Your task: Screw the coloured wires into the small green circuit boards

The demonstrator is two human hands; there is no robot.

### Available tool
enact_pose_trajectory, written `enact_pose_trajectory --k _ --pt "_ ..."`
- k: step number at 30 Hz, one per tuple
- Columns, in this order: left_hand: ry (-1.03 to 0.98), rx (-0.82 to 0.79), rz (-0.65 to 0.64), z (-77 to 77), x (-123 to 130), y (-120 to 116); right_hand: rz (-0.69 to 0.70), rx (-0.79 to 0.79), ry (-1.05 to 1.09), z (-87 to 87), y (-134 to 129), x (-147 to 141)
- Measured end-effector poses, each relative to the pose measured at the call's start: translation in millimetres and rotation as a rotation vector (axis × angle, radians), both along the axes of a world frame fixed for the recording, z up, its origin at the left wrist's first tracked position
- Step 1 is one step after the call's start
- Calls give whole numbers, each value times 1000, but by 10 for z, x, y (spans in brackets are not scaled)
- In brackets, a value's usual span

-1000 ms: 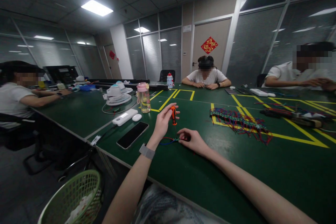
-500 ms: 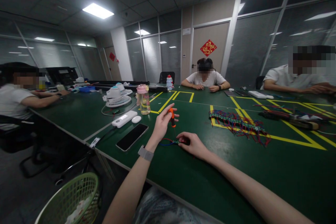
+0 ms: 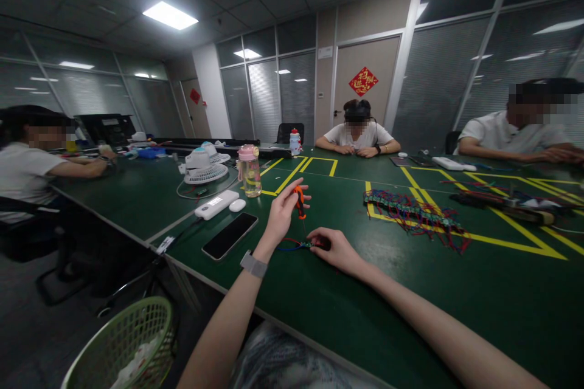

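My left hand, with a watch on the wrist, grips an orange and black screwdriver by its handle. The shaft points down, and its tip meets or nearly meets a small green circuit board on the table. Red and blue wires run from the board's left side. My right hand rests on the table with its fingertips closed at the board's right end, holding it in place. Its curled fingers partly hide that end and some red wire beneath.
Left of my hands lie a phone, a white power strip and a pink-lidded bottle. A row of wired circuit boards lies to the right on the green table. A green basket stands below the edge. Several people sit around.
My hands, the screwdriver and the board stay almost where they were. The person at the left has shifted an arm slightly.
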State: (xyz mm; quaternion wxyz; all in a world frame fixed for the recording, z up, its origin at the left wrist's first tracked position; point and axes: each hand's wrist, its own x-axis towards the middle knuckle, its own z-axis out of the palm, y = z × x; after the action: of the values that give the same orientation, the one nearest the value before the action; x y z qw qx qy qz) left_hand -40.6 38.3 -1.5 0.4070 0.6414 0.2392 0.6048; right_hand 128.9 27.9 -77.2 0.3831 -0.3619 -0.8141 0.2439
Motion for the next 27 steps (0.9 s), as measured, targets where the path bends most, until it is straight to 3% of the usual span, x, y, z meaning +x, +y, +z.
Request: enact_pose_trajectory --k 18,21,25,27 --pt "-12 -13 1 6 17 -9 27 9 6 -33 35 18" --pt "11 17 73 18 22 -31 26 27 -5 -39 40 18" --pt "100 134 264 12 26 -44 19 67 -34 -25 25 14" --pt "89 144 228 6 34 -41 11 75 -49 -15 13 13"
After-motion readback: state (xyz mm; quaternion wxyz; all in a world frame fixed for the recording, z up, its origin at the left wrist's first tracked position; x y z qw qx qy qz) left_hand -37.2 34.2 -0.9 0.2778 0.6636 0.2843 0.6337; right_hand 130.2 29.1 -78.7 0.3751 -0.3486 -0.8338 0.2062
